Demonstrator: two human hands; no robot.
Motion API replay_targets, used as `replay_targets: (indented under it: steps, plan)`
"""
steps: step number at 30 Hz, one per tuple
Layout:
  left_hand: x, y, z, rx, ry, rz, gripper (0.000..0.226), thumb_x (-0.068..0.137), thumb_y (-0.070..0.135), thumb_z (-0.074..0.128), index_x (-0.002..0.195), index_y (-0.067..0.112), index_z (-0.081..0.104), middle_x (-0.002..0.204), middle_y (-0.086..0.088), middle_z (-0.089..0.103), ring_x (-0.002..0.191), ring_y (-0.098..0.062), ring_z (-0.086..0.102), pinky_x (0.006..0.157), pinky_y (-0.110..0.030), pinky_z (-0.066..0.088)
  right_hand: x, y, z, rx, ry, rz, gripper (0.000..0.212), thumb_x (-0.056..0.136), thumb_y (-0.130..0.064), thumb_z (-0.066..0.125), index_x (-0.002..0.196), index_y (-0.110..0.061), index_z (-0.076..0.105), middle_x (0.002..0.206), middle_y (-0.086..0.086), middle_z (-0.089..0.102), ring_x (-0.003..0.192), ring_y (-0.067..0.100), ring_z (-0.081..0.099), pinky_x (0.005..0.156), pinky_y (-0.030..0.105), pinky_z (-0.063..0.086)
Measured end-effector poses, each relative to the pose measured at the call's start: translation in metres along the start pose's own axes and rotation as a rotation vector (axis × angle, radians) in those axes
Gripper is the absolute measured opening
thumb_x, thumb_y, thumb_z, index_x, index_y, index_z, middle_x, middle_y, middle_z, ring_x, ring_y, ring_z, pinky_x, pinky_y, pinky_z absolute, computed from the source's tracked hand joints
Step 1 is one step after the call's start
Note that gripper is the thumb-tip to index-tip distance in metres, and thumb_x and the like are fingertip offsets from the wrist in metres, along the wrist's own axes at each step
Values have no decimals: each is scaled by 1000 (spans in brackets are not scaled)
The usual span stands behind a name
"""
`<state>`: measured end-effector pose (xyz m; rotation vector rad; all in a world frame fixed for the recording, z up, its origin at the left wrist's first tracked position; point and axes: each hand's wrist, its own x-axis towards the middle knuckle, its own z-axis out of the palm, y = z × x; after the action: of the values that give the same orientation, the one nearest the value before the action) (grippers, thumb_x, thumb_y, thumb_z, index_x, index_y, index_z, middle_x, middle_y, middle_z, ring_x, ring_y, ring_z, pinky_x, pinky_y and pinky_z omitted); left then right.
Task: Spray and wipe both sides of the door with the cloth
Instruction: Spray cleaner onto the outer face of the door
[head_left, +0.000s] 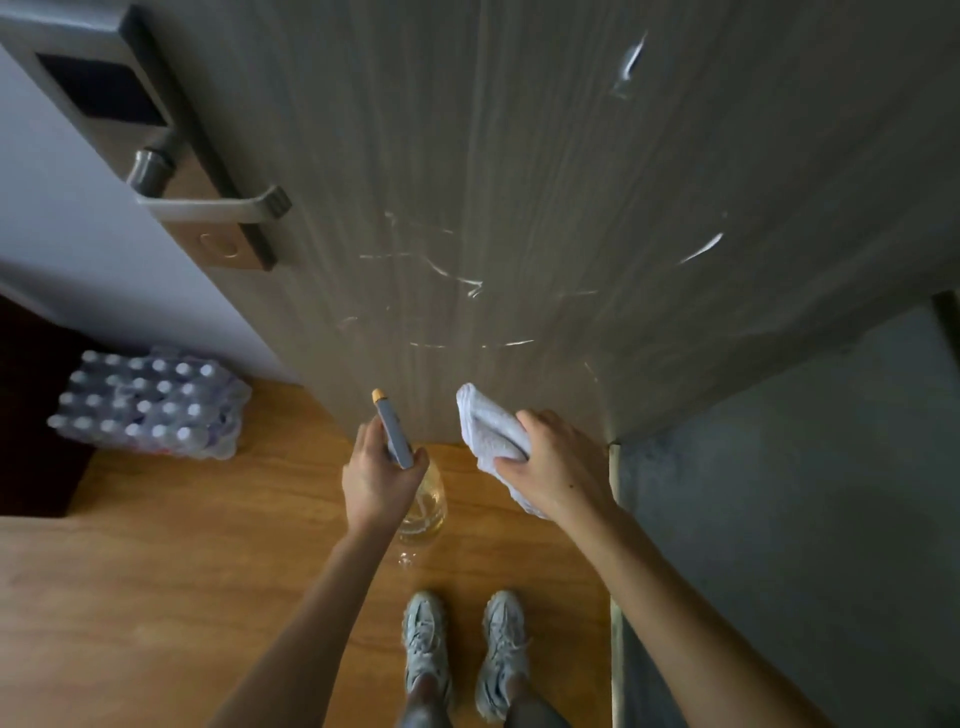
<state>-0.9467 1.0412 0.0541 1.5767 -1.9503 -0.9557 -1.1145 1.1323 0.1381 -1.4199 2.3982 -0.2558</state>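
A grey wood-grain door (545, 182) fills the upper view, standing open, with wet streaks shining on its lower half. My left hand (376, 475) grips a spray bottle (395, 434) with a grey head and orange nozzle pointed at the door's lower part; its clear body with yellowish liquid hangs below my hand. My right hand (558, 465) holds a folded white cloth (488, 426) close to the door's bottom right part; whether it touches the door I cannot tell.
A metal lever handle (208, 205) on a lock plate sits at the door's upper left. A shrink-wrapped pack of water bottles (150, 405) lies on the wooden floor (182, 571) at left. Grey carpet (805, 519) begins beyond a threshold strip at right. My shoes (462, 649) stand below.
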Motion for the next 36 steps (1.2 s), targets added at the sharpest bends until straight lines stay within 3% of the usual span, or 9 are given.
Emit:
replay_targets:
  steps: [5, 11, 18, 22, 25, 28, 32, 36]
  plan:
    - [-11, -19, -2, 13, 31, 0, 44, 73, 15, 75, 112, 12, 56, 98, 0, 58, 75, -17, 56, 65, -32, 39, -9, -4, 12, 34, 17, -1, 22, 79, -36, 59, 80, -23, 43, 78, -10, 48, 65, 12, 47, 51, 22, 26]
    - [-44, -17, 12, 44, -23, -14, 24, 72, 19, 74, 89, 16, 57, 80, 3, 59, 71, -20, 59, 62, -36, 46, -28, 31, 24, 87, -16, 32, 21, 80, -37, 60, 79, -25, 43, 77, -12, 49, 60, 5, 45, 50, 16, 24]
    - [-57, -20, 89, -8, -70, 123, 42, 72, 20, 75, 110, 22, 57, 88, 9, 57, 72, -11, 60, 64, -37, 51, -37, 126, 58, 77, 119, 156, 22, 77, -35, 62, 75, -23, 44, 76, -10, 51, 65, 10, 52, 56, 25, 36]
    - [-39, -28, 145, -23, -86, 268, 27, 67, 30, 65, 91, 19, 58, 77, 6, 57, 65, -14, 57, 60, -41, 50, -22, 168, 109, 67, 233, 206, 20, 75, -38, 62, 77, -24, 48, 72, -11, 52, 62, 10, 54, 59, 32, 50]
    - [-27, -33, 183, -59, -83, 332, 22, 68, 26, 66, 86, 17, 56, 74, 3, 57, 64, -18, 57, 60, -41, 50, -18, 185, 144, 108, 292, 235, 22, 74, -38, 62, 73, -23, 46, 69, -10, 51, 58, 9, 52, 54, 30, 45]
    - [-21, -32, 209, -57, -97, 405, 28, 72, 19, 68, 97, 19, 55, 79, 6, 57, 65, -17, 57, 60, -35, 47, -17, 199, 169, 127, 341, 252, 25, 73, -35, 64, 70, -21, 44, 64, -7, 48, 53, 9, 48, 48, 25, 32]
    - [-18, -32, 239, -10, -175, 515, 48, 72, 21, 70, 117, 19, 55, 92, 8, 56, 73, -16, 57, 63, -29, 41, -9, 217, 181, 158, 375, 315, 22, 76, -35, 61, 73, -21, 45, 69, -7, 51, 57, 9, 50, 49, 27, 33]
    - [-26, -40, 267, 49, -296, 498, 29, 70, 25, 69, 95, 20, 56, 79, 11, 51, 65, -12, 51, 59, -27, 39, -9, 234, 187, 154, 421, 392, 19, 77, -35, 62, 76, -21, 49, 70, -8, 53, 61, 12, 54, 55, 30, 44]
